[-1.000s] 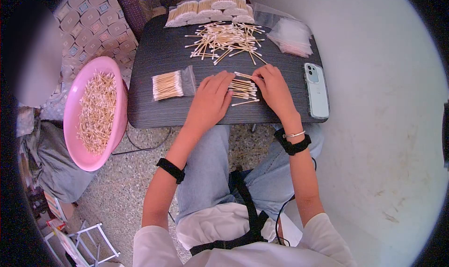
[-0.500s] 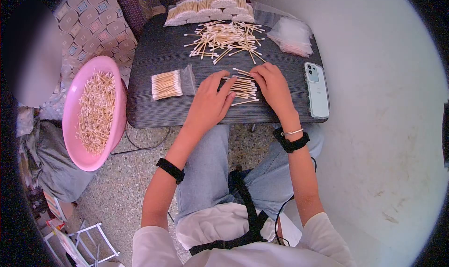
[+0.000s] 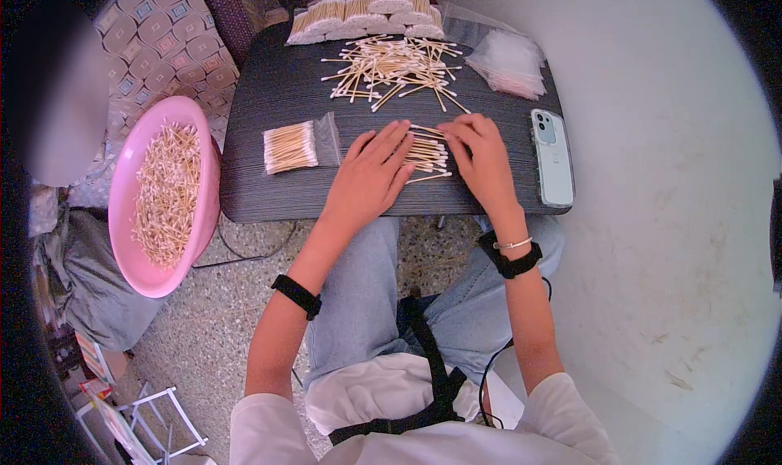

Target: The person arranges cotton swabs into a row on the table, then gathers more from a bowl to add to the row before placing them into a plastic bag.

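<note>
Several cotton swabs (image 3: 427, 152) lie side by side in a small group near the front of the dark table (image 3: 244, 197). My left hand (image 3: 373, 172) rests flat over their left ends with its fingers stretched out. At the group's upper right, my right hand (image 3: 481, 157) has its thumb and index finger bent close to the end of the top swab; whether they grip it is hard to tell. A filled clear bag of swabs (image 3: 290, 147) lies left of my left hand. Beyond both hands spreads a loose pile of swabs (image 3: 393, 67).
Filled swab bags (image 3: 358, 10) are stacked at the table's back. Empty plastic bags (image 3: 509, 62) lie at the back right, above a phone (image 3: 553, 157) by the right edge. A pink basin (image 3: 122, 212) of swabs stands left of the table, and a wall (image 3: 660, 180) rises on the right.
My left hand's fingers have straightened and lie flatter over the swabs. My right hand has shifted slightly right and down, its fingertips staying near the top swab.
</note>
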The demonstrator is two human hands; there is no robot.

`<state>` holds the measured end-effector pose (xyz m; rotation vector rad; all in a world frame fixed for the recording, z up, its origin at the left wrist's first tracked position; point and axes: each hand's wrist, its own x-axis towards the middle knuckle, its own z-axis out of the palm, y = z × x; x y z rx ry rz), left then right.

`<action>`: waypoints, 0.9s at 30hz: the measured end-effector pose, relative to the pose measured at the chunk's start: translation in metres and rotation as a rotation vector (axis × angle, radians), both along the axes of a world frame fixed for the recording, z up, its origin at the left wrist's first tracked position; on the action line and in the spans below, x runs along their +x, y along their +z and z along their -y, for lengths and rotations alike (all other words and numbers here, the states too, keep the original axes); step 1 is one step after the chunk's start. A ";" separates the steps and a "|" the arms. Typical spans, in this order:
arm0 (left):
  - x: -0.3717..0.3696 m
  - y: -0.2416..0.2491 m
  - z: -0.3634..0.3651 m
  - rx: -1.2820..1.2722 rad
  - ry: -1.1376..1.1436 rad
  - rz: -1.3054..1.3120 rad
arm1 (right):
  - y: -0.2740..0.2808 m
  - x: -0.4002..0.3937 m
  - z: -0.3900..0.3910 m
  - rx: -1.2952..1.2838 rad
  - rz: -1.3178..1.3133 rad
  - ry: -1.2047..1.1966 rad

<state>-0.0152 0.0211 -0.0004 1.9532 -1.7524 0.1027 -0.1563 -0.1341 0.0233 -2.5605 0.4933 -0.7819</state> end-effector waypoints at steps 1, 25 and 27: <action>0.000 -0.001 0.000 0.013 0.001 0.009 | 0.000 -0.002 -0.002 0.012 -0.005 0.029; -0.002 0.004 -0.004 0.009 -0.102 0.063 | -0.014 -0.028 -0.049 -0.260 -0.206 -0.020; -0.002 0.003 -0.003 0.003 -0.100 0.076 | -0.014 -0.029 -0.052 -0.262 -0.222 -0.024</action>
